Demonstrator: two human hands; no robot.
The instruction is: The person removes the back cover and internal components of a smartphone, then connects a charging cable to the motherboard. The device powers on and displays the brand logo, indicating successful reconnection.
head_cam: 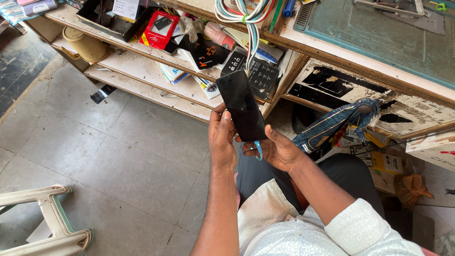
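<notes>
A black smartphone (241,104) with a dark glossy screen stands tilted in front of me, held between both hands. My left hand (222,137) grips its left edge, thumb lying along the side. My right hand (275,149) cups the phone's lower end from underneath, thumb on the right edge. A small light-blue strip (259,150) sticks out by the phone's bottom, over my right fingers. My lap in dark trousers sits below the hands.
Worn wooden shelves (142,71) ahead hold boxes, a red package (160,28), a black card and cables (251,28). A workbench with a green mat (379,33) is at upper right. A blue patterned cloth (339,123) hangs there. A plastic chair (52,223) stands at lower left on the tiled floor.
</notes>
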